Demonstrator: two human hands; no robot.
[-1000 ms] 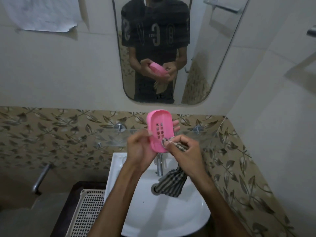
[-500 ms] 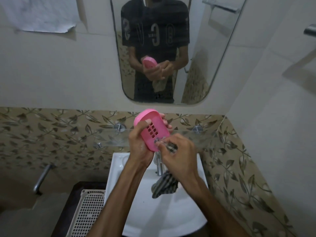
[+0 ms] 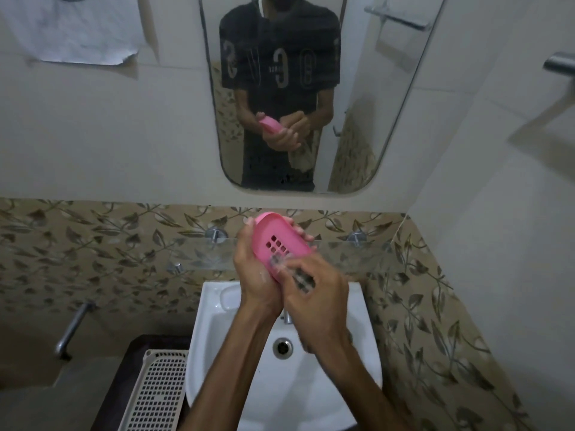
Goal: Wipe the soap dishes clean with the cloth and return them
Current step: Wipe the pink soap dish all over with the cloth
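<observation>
Directly below, white sink [image 3: 217,321], perforated basket [image 3: 155,390].

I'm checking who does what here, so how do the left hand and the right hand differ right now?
The left hand cups the pink soap dish from behind, its fingertips showing past the far edge; the right hand pinches the checked cloth against the dish's lower end. The left hand looks sharp, the right hand blurred. Both are raised over the white sink.

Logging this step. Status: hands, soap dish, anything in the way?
Left hand grips pink soap dish above sink. Right hand rubs checked cloth on its lower end. Nothing in the way.
</observation>
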